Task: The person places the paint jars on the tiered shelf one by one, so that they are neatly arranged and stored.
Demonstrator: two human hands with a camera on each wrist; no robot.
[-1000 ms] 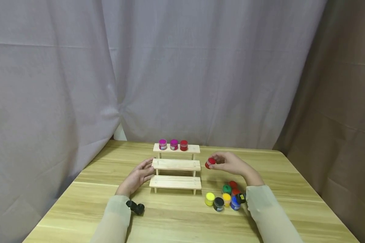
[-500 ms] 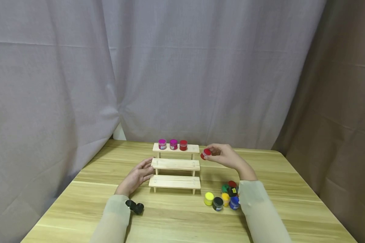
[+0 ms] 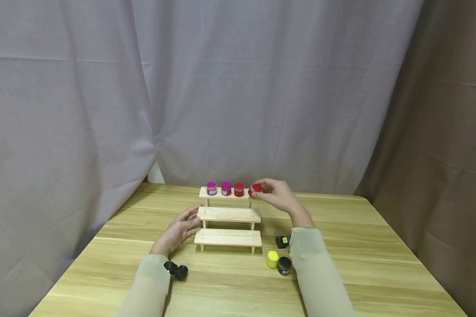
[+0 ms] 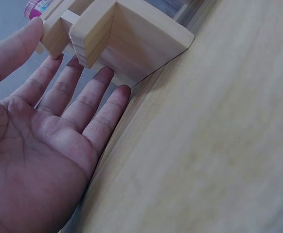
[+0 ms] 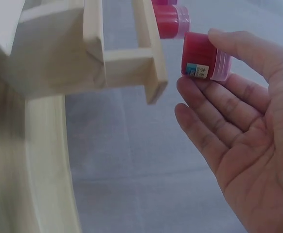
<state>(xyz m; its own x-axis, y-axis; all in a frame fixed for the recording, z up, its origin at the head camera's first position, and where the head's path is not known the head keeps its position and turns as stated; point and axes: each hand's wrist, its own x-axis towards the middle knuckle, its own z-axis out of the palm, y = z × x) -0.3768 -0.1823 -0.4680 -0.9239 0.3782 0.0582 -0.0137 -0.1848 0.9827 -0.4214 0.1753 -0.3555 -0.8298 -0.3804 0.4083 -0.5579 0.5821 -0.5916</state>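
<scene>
Wooden desk (image 3: 238, 290) under everything, gray curtain (image 3: 182, 88) at twelve o'clock. Three-step wooden shelf (image 3: 228, 215) mid-desk. Left hand (image 3: 179, 230) at the shelf's nine o'clock, fingers straight and relaxed, tips touching its left end, gripping nothing. Right hand (image 3: 275, 196) at the shelf's two o'clock, pinching a red paint jar (image 3: 255, 189) between thumb and fingertips, tilted, at the top step's right end, just beside three jars in a row (image 3: 225, 189). Yellow jar (image 3: 272, 259) and black jar (image 3: 284, 265) at the shelf's five o'clock.
</scene>
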